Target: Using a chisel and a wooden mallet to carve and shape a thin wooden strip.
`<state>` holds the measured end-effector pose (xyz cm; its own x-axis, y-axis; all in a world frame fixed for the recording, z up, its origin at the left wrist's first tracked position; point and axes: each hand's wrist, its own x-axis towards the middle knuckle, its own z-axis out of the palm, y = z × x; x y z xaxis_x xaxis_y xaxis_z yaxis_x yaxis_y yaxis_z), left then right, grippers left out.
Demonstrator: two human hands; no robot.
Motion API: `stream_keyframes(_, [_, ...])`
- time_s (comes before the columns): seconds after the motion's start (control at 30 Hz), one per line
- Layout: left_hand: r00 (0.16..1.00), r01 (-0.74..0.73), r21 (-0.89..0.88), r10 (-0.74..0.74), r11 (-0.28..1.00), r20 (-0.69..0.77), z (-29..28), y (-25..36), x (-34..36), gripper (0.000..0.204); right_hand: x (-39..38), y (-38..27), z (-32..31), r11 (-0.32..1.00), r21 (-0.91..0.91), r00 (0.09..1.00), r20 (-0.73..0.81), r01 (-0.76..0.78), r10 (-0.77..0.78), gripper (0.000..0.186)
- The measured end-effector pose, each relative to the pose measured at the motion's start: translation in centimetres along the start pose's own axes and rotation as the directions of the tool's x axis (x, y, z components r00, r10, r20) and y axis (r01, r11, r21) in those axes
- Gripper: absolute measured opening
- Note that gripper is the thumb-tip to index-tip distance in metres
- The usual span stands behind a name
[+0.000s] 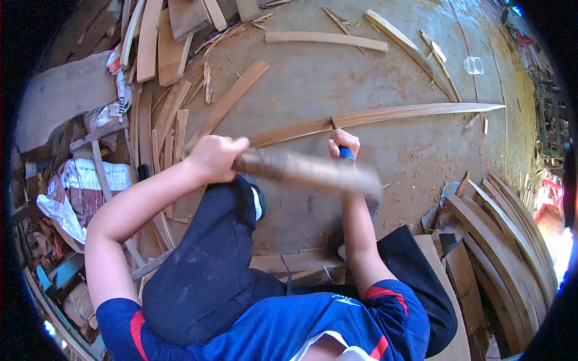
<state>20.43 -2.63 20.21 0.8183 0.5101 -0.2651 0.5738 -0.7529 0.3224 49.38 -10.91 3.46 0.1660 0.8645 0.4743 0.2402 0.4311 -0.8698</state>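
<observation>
My left hand (pixel 218 157) is closed round one end of a thick wooden club (pixel 313 171), blurred by motion. The club extends rightward, crossing in front of my right forearm. My right hand (pixel 344 143) is wrapped round a chisel (pixel 333 123), with its dark blade sticking out beyond the fist and a blue part of the handle at the heel of the hand. That blade meets a long, curved wooden plank (pixel 397 114) lying on the floor, which tapers to a point at the right. The plank's left end is partly hidden behind my left hand and the club.
Curved boards (pixel 506 253) are stacked at my right. Loose planks (pixel 147 45) and sacks (pixel 90 180) crowd the left. More wooden strips (pixel 325 40) and splinters lie across the concrete floor (pixel 301 78). A red cord (pixel 475 96) runs along the right, beside a clear plastic container (pixel 473 65).
</observation>
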Motion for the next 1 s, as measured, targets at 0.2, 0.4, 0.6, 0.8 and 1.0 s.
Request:
stream_keyframes(0.2, [0.993, 0.093, 0.056, -0.088, 0.994, -0.077, -0.5, -0.5, -2.4, 0.03, -0.7, -0.4, -0.1, 0.999, -0.036, 0.994, -0.103, 0.04, -0.044, 0.031])
stream_keyframes(0.4, [0.873, 0.392, -0.236, -0.44, 0.889, -0.211, -1.7, -0.6, -4.8, 0.03, -5.9, -0.2, 0.5, 0.961, -0.276, 0.985, -0.165, 0.005, -0.053, 0.023])
stream_keyframes(0.6, [0.769, 0.43, -0.45, -0.579, 0.783, -0.272, -1.2, -2.5, -4.9, 0.03, -9.1, 0.0, 2.5, 0.941, -0.338, 0.992, -0.126, -0.032, -0.011, 0.019])
stream_keyframes(0.8, [0.735, 0.399, -0.485, -0.588, 0.778, -0.338, 0.9, -2.8, -5.7, 0.031, 0.2, -4.9, 0.7, 0.958, 0.226, 0.739, -0.612, -0.176, 0.28, 0.024])
stream_keyframes(1.0, [0.745, 0.464, -0.426, -0.602, 0.777, -0.287, 0.9, -0.9, -4.5, 0.029, 3.1, -3.0, -3.1, 0.843, 0.538, 0.787, -0.518, -0.005, 0.335, 0.027])
